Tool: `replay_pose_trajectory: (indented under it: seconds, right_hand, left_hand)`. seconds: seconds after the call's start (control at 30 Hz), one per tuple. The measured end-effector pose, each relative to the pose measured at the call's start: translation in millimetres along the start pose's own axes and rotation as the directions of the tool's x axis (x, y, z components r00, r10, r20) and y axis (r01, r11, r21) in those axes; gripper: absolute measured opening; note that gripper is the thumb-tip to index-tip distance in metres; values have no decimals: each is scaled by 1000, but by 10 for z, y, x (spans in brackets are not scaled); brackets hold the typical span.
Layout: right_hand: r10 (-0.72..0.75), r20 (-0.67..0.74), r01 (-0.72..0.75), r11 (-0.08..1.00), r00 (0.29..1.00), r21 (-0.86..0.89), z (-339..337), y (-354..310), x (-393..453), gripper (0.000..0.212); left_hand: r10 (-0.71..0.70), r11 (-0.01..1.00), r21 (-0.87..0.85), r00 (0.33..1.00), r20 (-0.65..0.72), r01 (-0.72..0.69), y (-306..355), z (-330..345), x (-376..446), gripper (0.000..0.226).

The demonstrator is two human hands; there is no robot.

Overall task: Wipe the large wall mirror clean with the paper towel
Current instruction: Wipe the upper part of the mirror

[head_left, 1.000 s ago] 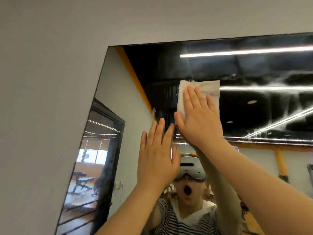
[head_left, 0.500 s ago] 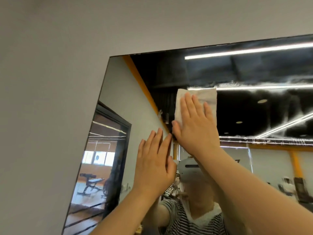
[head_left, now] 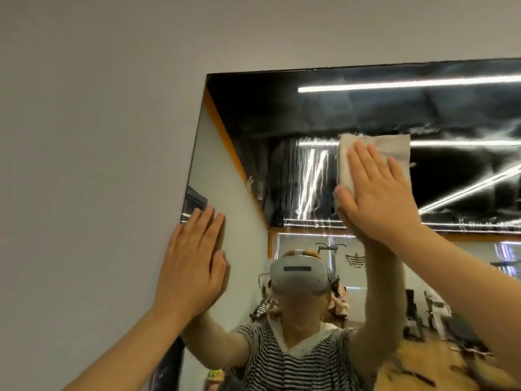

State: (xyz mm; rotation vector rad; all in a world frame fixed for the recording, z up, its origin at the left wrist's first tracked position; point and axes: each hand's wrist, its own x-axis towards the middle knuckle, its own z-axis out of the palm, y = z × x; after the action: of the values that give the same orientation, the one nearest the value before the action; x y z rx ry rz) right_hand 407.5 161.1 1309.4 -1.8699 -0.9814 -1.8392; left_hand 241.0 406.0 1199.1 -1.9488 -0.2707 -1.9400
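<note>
Sliding rightward, my right hand (head_left: 377,198) presses the white folded paper towel (head_left: 375,156) flat-fingered against the large frameless wall mirror (head_left: 253,114); my left hand (head_left: 191,266) rests spread at its edge.

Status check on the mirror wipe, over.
Right hand flat, pressing paper towel to mirror. Left hand flat on mirror's left edge. Streaks left of towel. Nothing blocking.

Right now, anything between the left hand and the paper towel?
Head view: only streaked mirror glass separates the left hand from the paper towel under the right hand.
</note>
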Motion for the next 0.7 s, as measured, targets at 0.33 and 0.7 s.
replay_pose_trajectory:
  seconds: [0.33,0.7]
  right_hand:
    - [38,6,-39,999,999,18,63,-560,188,80]
    - [8,50,-8,1000,999,15,-26,-199,97,86]
  left_hand:
    - [-20,1000,3,999,37,20,17,-7,-9,60]
    - [-7,1000,-26,1000,19,7,-17,12,-16,61]
